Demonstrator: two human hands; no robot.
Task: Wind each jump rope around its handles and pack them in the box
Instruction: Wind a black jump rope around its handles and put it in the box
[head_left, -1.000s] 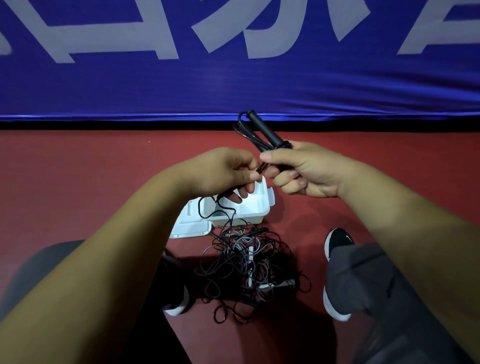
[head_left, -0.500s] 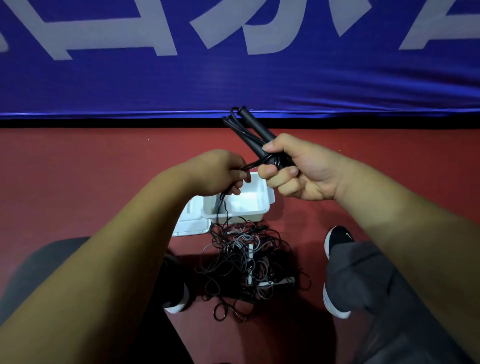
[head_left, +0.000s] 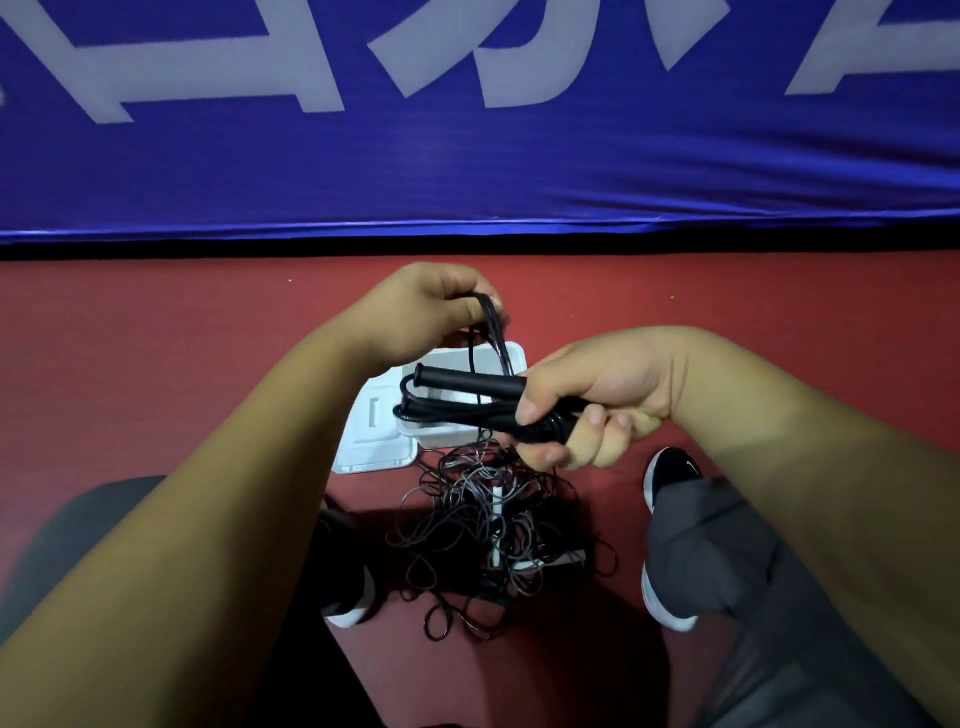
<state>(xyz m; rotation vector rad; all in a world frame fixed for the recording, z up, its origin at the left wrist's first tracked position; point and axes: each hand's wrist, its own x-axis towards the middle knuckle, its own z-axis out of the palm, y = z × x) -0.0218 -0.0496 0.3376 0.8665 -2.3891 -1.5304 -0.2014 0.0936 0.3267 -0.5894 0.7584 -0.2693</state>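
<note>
right hand (head_left: 597, 400) clenched round paired handles (head_left: 467, 382), now swung level above box (head_left: 447, 358); left hand (head_left: 426, 312) pinching cord (head_left: 491, 322), lifted higher for next wrap; winding unfinished; tangled ropes (head_left: 488, 519) just beside box

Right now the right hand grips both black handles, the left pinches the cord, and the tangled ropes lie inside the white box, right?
No. In the head view the tangled ropes lie on the red floor next to the white box, not inside it; the rest holds.
</note>
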